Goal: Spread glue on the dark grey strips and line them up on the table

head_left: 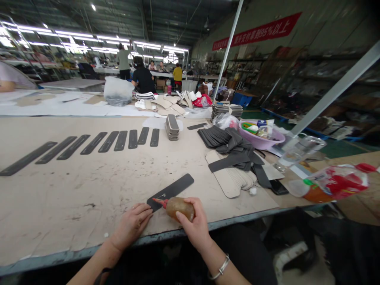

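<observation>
A squeeze bottle (178, 209) of brownish fluid, with a red nozzle, is gripped in my right hand (197, 225). Its nozzle points left, its tip over the lower end of a black strip (178, 187). A small shiny spot shows on the strip beside the tip. The strip has rounded corners and lies slanted near the table's front edge. My left hand (133, 225) is closed at the strip's lower left end, fingertips on it; the thumb is partly hidden. Farther back, several similar black strips (108, 141) lie in a slanted row.
A small stack of pieces (172, 128) stands mid-table. To the right are black strips in a heap (218, 138), fanned beige pieces (228, 180), a purple basin (258, 142) and a drink bottle (338, 183) on its side. A metal pole (227, 51) rises behind. People work farther back.
</observation>
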Motion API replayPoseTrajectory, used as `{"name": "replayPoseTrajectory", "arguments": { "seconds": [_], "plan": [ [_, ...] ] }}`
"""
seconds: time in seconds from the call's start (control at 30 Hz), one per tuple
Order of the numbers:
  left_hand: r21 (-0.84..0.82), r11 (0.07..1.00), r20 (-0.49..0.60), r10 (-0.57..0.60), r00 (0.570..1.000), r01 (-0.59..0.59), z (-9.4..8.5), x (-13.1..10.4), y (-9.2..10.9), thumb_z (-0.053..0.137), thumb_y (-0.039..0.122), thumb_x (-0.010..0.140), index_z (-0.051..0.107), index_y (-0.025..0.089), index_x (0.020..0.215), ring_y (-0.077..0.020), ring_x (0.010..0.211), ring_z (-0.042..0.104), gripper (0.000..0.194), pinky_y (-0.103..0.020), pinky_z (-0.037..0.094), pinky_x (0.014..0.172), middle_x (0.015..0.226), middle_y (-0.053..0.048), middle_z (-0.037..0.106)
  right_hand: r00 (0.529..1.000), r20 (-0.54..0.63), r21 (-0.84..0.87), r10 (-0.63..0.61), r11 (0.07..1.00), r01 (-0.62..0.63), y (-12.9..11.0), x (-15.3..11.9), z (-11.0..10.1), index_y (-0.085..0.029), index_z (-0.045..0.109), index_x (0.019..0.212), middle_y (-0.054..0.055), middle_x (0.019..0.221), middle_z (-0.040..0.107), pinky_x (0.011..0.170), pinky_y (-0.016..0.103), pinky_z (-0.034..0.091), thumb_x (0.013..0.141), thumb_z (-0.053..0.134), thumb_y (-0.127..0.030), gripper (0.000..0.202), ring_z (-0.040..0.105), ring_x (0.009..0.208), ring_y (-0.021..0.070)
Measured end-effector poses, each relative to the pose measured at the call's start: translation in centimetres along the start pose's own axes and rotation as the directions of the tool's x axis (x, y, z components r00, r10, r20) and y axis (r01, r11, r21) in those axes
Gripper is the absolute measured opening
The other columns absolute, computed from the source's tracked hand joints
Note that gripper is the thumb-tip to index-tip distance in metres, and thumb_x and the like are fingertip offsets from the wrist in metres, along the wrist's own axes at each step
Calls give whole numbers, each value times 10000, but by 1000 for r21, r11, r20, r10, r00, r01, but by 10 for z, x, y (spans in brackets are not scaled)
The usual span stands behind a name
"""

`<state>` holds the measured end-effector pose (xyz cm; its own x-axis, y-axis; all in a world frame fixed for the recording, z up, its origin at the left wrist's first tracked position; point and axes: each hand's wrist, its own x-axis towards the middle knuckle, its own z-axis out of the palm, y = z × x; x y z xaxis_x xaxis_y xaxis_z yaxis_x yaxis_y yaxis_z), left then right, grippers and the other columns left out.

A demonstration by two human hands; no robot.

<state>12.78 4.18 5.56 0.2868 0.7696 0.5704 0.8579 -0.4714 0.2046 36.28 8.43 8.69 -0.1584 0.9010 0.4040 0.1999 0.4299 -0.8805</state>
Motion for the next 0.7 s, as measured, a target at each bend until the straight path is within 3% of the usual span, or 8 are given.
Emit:
{"name": "replayPoseTrajectory", "arguments": {
  "seconds": [0.13,0.3,0.7],
  "plan": [
    [-23,999,4,-24,1000,24,0,1,2,446,197,894,683,184,914,-128,879,611,239,-239,525,812,934,-51,680,996,49,-63,-76,995,79,-5,0,12,-224,526,984,37,934,540,779,358,480,718,628,-180,288,540,887,205],
    [-12,1000,16,-25,1000,25,2,0,0,450,190,889,680,185,919,-132,868,606,231,-249,520,814,910,-48,684,995,67,-98,-76,992,82,-1,1,13,-226,507,997,42,949,524,792,362,471,727,613,-158,299,528,903,207],
    [17,998,-106,67,992,-65,-1,8,-3,463,272,890,685,202,842,-118,803,625,238,-206,518,779,838,-14,693,969,-231,-296,-87,955,15,23,33,-24,-211,523,982,54,940,525,797,391,473,747,605,-225,250,519,892,219]
  ]
}}
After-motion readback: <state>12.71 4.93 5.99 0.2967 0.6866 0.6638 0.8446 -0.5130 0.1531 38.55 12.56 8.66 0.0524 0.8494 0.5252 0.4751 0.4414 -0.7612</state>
